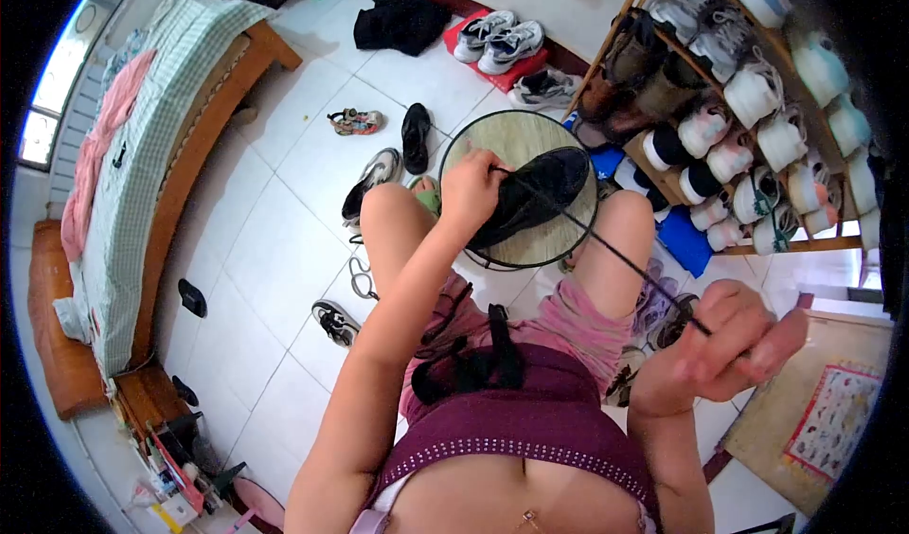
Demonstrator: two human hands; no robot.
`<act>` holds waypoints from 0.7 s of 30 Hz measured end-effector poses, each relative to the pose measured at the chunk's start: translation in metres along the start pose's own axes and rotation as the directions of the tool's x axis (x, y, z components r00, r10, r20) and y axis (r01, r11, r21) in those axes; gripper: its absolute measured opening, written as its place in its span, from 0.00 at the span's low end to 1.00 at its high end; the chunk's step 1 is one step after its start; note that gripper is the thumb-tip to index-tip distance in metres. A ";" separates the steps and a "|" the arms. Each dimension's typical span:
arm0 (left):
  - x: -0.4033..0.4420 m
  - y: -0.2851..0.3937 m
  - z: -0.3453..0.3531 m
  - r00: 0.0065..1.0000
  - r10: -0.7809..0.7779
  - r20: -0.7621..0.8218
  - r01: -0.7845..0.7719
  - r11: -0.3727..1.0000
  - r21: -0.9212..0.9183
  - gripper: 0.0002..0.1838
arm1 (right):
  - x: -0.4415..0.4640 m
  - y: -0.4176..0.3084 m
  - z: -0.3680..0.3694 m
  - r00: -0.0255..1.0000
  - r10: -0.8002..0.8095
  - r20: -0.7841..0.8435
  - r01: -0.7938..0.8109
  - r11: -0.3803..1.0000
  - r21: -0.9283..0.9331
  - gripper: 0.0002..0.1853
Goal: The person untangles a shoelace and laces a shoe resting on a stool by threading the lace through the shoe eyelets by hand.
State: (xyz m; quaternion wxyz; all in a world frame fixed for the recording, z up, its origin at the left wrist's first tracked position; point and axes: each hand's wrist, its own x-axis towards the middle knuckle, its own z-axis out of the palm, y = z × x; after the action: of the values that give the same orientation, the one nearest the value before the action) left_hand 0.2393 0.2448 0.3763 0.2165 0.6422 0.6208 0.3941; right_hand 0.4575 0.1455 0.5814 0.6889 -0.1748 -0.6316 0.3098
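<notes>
A black shoe (552,179) lies on a round wood-topped stool (483,133) between my knees. My left hand (473,191) is at the shoe's left side, its fingers pinched on a black shoelace (620,255) by the shoe. From there the lace runs taut, down and to the right. My right hand (724,349), slightly blurred and raised off to the right, is closed on the other end of the lace. Part of the shoe is hidden behind my left hand. Black cloth-like straps (473,364) rest on my lap.
A wooden rack (606,37) crowded with shoes stands at the right. White sneakers (511,46) sit on a red bag at the back. Loose shoes, including a black one (416,138), are scattered over the tiled floor (251,250). At the left is a wooden bed (189,136).
</notes>
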 end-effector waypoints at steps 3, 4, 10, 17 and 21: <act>0.003 0.002 0.007 0.999 0.037 0.008 -0.038 0.996 0.079 0.04 | -0.012 0.013 0.008 0.995 0.000 -0.104 -0.018 0.985 -0.174 0.17; 0.006 0.003 0.009 0.999 0.053 0.000 -0.052 0.993 0.102 0.04 | -0.015 0.017 0.008 0.990 -0.006 -0.141 -0.027 0.973 -0.231 0.17; 0.012 0.007 -0.016 0.985 -0.030 0.167 0.018 0.997 0.074 0.07 | -0.012 0.010 -0.028 0.936 0.335 -0.107 -0.332 0.942 0.045 0.19; 0.030 0.087 -0.063 0.868 -0.057 0.493 0.126 0.986 -0.107 0.14 | -0.038 0.036 0.039 0.546 0.221 0.808 -0.563 0.811 0.158 0.08; 0.012 0.137 -0.106 0.883 0.281 0.376 -0.183 0.944 -0.274 0.13 | -0.054 0.061 0.041 0.634 0.532 0.562 -0.618 0.785 -0.046 0.07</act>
State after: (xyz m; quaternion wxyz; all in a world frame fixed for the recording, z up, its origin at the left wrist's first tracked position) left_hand 0.2423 0.2159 0.5476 0.3657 0.7509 0.4297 0.3431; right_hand 0.4043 0.1500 0.5074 0.3548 -0.2187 -0.6860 0.5964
